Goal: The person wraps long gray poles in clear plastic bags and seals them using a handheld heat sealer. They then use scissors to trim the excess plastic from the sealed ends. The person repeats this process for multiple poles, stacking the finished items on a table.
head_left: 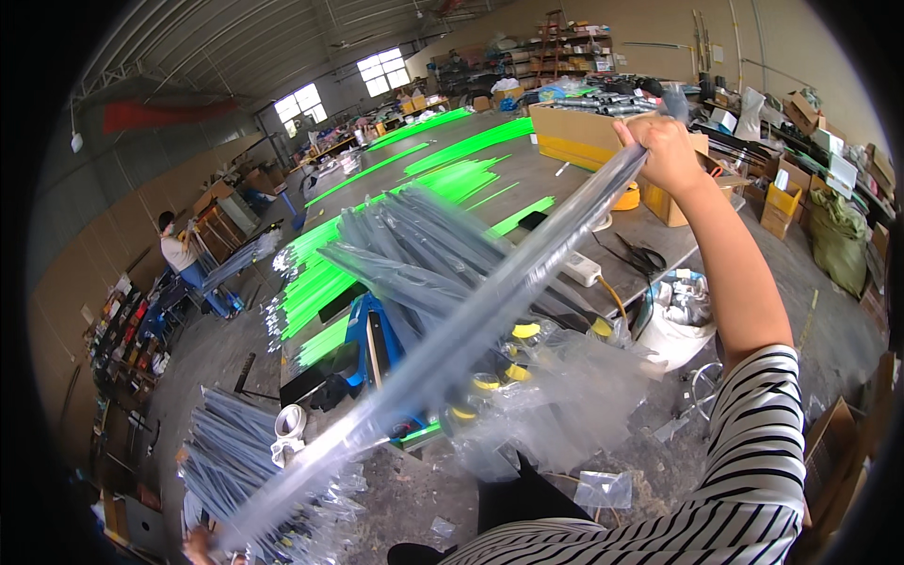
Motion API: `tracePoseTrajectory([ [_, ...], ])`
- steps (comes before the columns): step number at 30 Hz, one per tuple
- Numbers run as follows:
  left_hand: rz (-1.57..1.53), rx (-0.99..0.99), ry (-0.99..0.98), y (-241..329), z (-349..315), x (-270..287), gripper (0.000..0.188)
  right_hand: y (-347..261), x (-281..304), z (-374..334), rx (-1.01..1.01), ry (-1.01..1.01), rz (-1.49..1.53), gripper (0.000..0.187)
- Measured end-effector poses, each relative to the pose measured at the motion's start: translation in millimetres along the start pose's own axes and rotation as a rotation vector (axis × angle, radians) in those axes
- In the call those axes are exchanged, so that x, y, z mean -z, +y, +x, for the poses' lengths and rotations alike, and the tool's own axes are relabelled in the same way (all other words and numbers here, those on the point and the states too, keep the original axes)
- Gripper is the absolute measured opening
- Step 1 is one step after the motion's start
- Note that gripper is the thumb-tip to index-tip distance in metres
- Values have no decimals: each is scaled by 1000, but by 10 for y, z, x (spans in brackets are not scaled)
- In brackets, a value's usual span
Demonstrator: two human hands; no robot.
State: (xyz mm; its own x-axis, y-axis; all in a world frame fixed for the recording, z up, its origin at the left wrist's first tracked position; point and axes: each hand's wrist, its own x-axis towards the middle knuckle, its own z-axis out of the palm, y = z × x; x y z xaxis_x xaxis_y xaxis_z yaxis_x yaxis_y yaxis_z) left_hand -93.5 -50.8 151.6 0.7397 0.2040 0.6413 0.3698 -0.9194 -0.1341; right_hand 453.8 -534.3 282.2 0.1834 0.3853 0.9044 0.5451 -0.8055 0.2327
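Observation:
My right hand (667,155) is raised at the upper right, its fingers wrapped round one end of a long grey tube in a clear plastic sleeve (490,294). The tube slants across the view to the lower left and is smeared by motion. At its lower end, my left hand (196,546) shows in part at the picture's edge, closed on the tube; its fingers are blurred. Behind the tube, a pile of similar sleeved grey tubes (414,226) lies on the table (490,141), with yellow pieces (518,373) and loose clear plastic at the near ends.
Bright green rods (315,282) lie in bundles along the table. More sleeved tubes (231,452) are stacked at the lower left beside a white tape roll (290,422). Scissors (645,256), a white power strip (582,268) and a cardboard box (570,137) are at the right. A person (179,250) stands far left.

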Motion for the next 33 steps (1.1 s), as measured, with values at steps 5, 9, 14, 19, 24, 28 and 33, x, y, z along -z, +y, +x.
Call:
tracePoseTrajectory([
  [5,114,117,412,376,454,214,49,-160,-312,-502,-469,-596,-57,32],
  [9,222,187,33,572,203,-32,39,-501,-593,-891,-567,-580,185,35],
  [14,-22,171,-5,607,-110,-384,22,-484,-1403,-1445,-621,-701,274,31],
  [19,-124,206,-70,642,-281,-433,17,-601,-1640,-1630,-496,-955,273,34],
  [24,-163,145,-118,664,-332,-540,14,-515,-1439,-1411,-304,-780,400,40],
  [28,-99,14,-112,695,-347,-586,12,-554,-409,-282,-232,-294,738,18],
  [33,-395,303,8,544,-747,-879,27,-1612,1386,341,236,-279,1765,21],
])
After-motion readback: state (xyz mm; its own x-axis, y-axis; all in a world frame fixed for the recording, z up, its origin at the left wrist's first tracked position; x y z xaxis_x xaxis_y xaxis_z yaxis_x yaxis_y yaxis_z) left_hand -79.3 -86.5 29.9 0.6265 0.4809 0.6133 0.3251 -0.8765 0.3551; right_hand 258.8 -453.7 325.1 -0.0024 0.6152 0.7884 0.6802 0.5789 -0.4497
